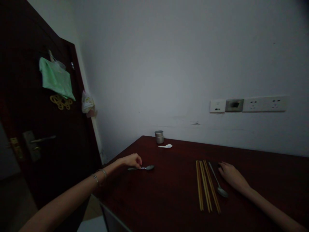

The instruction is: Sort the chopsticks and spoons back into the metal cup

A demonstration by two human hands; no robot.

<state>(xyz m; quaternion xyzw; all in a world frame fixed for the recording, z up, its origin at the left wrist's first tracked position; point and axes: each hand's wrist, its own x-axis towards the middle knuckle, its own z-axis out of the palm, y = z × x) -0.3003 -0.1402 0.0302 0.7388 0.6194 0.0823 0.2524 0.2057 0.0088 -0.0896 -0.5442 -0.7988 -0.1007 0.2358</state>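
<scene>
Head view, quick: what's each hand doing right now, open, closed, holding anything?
Left hand: closed, pinching the leftmost spoon by its handle.
Right hand: loosely open on the table beside the long-handled spoon, nothing seen in it.

Looks like a room in someone's home to me. Dark door (65, 135) with a green cloth (56, 77) hanging on it, power sockets (264, 104) on a plain wall (156, 64), and chopsticks (205, 187) and spoons (222, 192) on a dark red table (173, 180).

Chopsticks (205, 187) lie left of a spoon (221, 192) on the table (173, 190).
</scene>
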